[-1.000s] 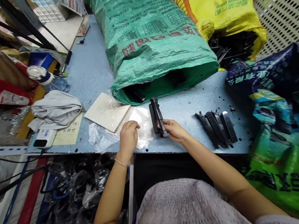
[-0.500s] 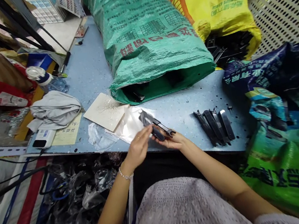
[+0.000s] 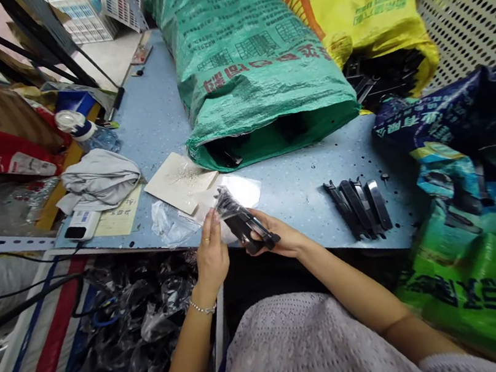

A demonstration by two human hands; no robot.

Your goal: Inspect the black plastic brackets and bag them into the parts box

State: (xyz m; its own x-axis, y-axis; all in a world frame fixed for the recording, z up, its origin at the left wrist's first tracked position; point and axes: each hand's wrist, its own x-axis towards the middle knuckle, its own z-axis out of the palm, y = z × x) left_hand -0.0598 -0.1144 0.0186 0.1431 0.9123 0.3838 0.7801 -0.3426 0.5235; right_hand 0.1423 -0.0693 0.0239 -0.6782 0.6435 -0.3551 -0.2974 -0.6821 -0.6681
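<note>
Black plastic parts (image 3: pixel 245 227) are gripped in my right hand (image 3: pixel 280 234), above the front edge of the blue table. Clear film covers their far end. My left hand (image 3: pixel 211 250), with a ring and a bracelet, pinches a clear plastic bag (image 3: pixel 223 205) at that end. Further right, several black parts (image 3: pixel 358 207) lie side by side on the table. A pale square board (image 3: pixel 177 184) with small grains on it and crumpled clear plastic (image 3: pixel 169 222) lie beyond my left hand.
An open green sack (image 3: pixel 259 72) lies at the table's back, beside a yellow sack (image 3: pixel 371 12) of black parts. Green and blue bags (image 3: pixel 489 274) stand at right. A grey cloth (image 3: pixel 100 180) and a bottle (image 3: pixel 81 130) are at left. Bagged black parts (image 3: pixel 134 327) fill a container below.
My left hand has moved left and turned fingers-up at the film. The black parts in my right hand now sit partly inside clear plastic, and the view has shifted slightly.
</note>
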